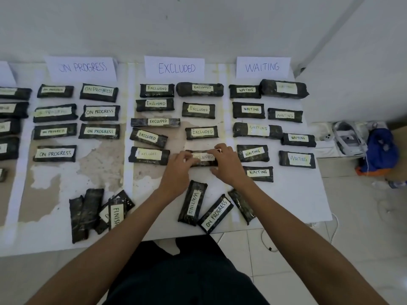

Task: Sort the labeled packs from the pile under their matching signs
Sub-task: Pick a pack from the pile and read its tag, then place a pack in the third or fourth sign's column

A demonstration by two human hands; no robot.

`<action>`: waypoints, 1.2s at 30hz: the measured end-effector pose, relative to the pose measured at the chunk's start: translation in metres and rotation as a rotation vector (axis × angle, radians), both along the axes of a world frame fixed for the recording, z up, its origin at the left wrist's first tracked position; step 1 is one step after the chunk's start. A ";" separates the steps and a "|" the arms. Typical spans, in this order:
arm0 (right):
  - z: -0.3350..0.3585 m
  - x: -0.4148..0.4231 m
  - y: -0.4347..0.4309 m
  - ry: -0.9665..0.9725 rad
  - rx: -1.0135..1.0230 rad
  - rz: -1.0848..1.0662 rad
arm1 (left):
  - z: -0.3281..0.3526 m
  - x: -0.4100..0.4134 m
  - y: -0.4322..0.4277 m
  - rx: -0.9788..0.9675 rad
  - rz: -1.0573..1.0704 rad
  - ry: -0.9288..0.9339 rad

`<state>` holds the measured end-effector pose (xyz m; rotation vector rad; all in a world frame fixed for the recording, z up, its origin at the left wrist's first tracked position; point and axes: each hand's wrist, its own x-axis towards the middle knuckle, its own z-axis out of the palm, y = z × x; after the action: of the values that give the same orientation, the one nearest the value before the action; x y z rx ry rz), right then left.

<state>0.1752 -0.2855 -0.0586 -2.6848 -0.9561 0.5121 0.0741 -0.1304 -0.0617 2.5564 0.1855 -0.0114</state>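
Observation:
A dark pack labeled EXCLUDED (203,158) lies at the bottom of the right column under the EXCLUDED sign (175,67). My left hand (177,170) pinches its left end and my right hand (226,164) grips its right end, both on the table. Nearer to me lies the pile: a WAITING pack (193,203), an ON PROGRESS pack (217,213), an unlabeled-side pack (242,205), a FINISH pack (115,213) and two dark packs (84,213) face down. Rows of sorted packs sit under the ON PROGRESS sign (82,68) and the WAITING sign (262,67).
The white table (293,194) ends at its right edge near a tiled floor holding a blue bag (380,150) and a white device (348,139). More packs continue off the left edge (11,119). A white cable (333,230) hangs by the table's right corner.

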 end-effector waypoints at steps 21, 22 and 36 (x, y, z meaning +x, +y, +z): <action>-0.005 -0.164 0.043 0.113 -0.113 -0.277 | -0.003 -0.083 0.002 0.052 -0.129 0.213; -0.005 -0.165 0.046 0.117 -0.100 -0.296 | -0.002 -0.082 0.003 0.002 -0.103 0.217; 0.069 -0.073 -0.044 0.611 0.459 -0.745 | 0.030 -0.028 -0.038 -0.184 -0.077 0.034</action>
<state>0.1027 -0.3298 0.0106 -2.0407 0.1024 0.7462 0.0463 -0.1684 -0.0317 2.3791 0.0940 -0.0967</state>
